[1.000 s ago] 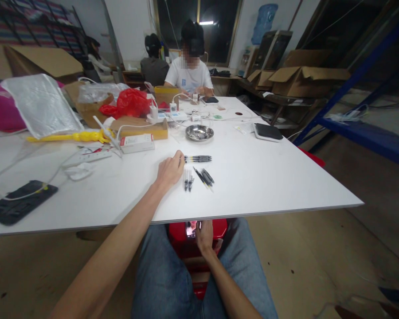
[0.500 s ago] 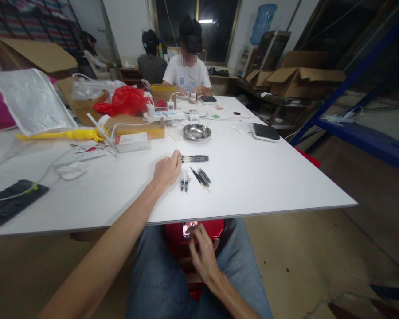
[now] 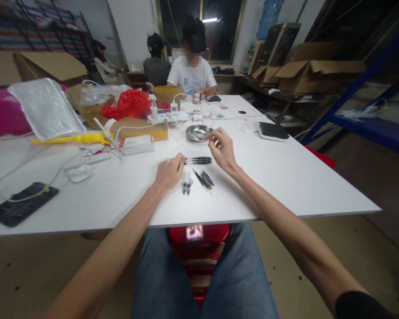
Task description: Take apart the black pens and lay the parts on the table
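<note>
My left hand point(image 3: 169, 172) rests on the white table point(image 3: 286, 186), its fingers closed around the left ends of several black-and-clear pens point(image 3: 198, 160) lying side by side. Above and to the right of these pens, my right hand point(image 3: 222, 148) is at the near right rim of a shiny metal bowl point(image 3: 196, 133). Its fingers are bent and apart, with nothing visible in them. Small items in the bowl are too small to name. Clear pen caps point(image 3: 186, 182) lie below the pens, with black pen barrels point(image 3: 207, 179) and thin refills point(image 3: 200, 179) to their right.
To the left are a white box point(image 3: 137, 145), a yellow object point(image 3: 83, 139), a red plastic bag point(image 3: 128, 104) and a black tray-like item point(image 3: 23, 203). A black-topped device point(image 3: 273, 131) lies on the right. Across the table sits a person point(image 3: 191, 73) in a white shirt.
My right hand has come up from the red stool below the table edge to the bowl's rim. My left hand stays at the pens. The view has shifted slightly.
</note>
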The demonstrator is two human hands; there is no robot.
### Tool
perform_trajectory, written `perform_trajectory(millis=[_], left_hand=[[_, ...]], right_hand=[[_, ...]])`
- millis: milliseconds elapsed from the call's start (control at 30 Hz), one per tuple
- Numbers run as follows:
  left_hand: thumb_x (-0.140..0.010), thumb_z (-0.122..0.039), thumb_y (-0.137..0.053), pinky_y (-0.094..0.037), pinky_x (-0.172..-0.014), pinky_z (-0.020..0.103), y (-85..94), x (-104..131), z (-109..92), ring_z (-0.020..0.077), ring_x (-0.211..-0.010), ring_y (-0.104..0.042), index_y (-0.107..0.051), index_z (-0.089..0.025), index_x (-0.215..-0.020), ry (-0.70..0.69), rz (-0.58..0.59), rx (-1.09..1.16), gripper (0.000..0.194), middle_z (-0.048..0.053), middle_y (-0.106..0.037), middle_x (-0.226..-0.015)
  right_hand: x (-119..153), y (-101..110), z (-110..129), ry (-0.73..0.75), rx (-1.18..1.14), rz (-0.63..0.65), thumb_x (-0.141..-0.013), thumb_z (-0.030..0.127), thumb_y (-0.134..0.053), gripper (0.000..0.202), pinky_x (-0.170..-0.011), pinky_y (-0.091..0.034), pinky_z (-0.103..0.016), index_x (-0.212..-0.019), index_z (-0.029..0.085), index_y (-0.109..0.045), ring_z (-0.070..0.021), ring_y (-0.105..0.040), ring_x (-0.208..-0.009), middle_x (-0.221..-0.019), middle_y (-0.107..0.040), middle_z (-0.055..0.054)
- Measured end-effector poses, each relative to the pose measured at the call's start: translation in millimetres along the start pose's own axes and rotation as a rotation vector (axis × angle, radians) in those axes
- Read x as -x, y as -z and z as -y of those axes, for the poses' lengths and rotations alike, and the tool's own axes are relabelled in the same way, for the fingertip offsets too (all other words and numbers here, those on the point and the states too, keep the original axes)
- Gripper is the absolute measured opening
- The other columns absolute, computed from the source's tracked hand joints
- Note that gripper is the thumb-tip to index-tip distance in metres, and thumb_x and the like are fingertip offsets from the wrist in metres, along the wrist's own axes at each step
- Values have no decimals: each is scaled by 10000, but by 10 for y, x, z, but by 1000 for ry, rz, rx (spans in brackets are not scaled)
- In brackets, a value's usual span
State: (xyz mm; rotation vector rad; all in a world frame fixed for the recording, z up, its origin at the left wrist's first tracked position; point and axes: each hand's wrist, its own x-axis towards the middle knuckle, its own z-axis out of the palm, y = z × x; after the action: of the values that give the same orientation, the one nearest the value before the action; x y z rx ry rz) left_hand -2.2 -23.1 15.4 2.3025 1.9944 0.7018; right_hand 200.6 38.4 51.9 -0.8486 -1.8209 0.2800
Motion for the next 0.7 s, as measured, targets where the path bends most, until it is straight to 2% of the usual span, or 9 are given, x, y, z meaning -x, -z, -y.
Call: perform_trajectory(millis=[133,233,367,433,567,700], left_hand=[[-1004,-252,-365,-432,-750,294,-46,-23,31,206,-853,-699,-635,-237,-1031,-80,-29,13,272,28,-762,-942],[-977,-214,-405,-429,-734,284,-97,-65,61,179,-804,-676,-630,-223,-971,-153,-131,73,225,17,-743,-910],[-976,-172,-391,-437,-760,277,-167,-163,82,160,-797,-647,-615,-199,-957,-249,-335,171,226,26,-701,-869],[-979,-155,-368,-440,-772,284,-197,-225,80,162,-805,-638,-610,-191,-990,-310,-378,191,244,34,-687,-878],[-942,-108,-372,-444,-791,304,-221,-343,97,176,-840,-621,-601,-192,-1017,-359,-352,213,256,43,-670,-920],[-888,-87,-421,-431,-813,339,-167,-393,200,202,-867,-582,-586,-204,-834,-367,-250,202,209,44,-635,-858]], right_hand=[[132,-181,-220,38,-33,164,-819,68,-442,268,-746,-422,-292,-931,160,-667,-163,-507,-776,-901,-539,-38],[262,-239,-254,87,-31,289,-825,64,-453,303,-791,-425,-308,-994,170,-682,-184,-524,-841,-944,-539,-50],[270,-276,-346,82,10,288,-832,56,-474,316,-882,-427,-354,-1032,183,-683,-223,-535,-959,-988,-552,-70],[229,-244,-410,60,35,284,-842,68,-507,286,-909,-422,-369,-1029,190,-687,-233,-531,-984,-999,-564,-72],[160,-94,-474,61,92,399,-883,147,-610,120,-901,-411,-358,-931,188,-712,-227,-530,-957,-966,-593,-66],[144,-1,-455,95,179,541,-885,223,-700,57,-875,-392,-347,-865,178,-729,-223,-525,-928,-937,-616,-68]])
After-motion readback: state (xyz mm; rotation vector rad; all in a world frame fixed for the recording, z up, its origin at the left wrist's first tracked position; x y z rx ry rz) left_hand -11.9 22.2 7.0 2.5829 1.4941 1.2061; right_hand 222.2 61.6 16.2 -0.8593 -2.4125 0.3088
